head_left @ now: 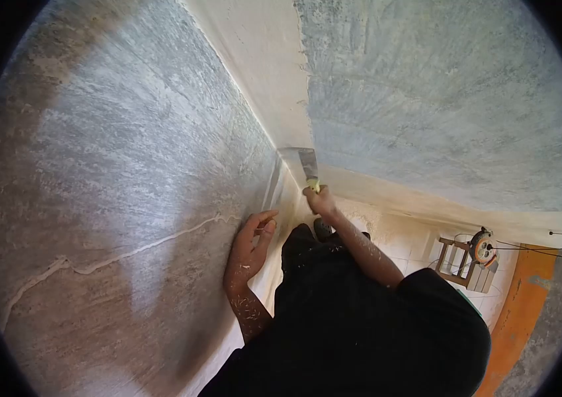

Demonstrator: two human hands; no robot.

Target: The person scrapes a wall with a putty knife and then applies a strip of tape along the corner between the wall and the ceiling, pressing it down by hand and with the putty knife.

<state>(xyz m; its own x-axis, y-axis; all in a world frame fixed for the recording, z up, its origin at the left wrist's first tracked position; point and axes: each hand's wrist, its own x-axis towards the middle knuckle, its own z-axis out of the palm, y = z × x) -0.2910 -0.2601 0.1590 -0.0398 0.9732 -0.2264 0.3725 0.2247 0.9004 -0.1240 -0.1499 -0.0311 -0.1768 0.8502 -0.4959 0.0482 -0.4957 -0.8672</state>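
My right hand (pixel 320 201) is wrapped round the yellowish handle of a putty knife (pixel 308 164). Its broad metal blade points up and lies against the pale plaster strip (pixel 287 99) at the inside corner, where the two walls meet. Lower and to the left, my left hand (pixel 252 243) is beside the grey left wall (pixel 129 152), fingers slightly bent and thumb apart, with nothing visible in it. Pale flakes speckle both forearms.
An irregular whitish line (pixel 155 245) crosses the left wall. The right wall (pixel 439 99) has a mottled blue-grey coat. At lower right, a cable reel (pixel 482 249) sits by a small wooden stool (pixel 451 255) on the tiled floor, near an orange-painted band (pixel 525 291).
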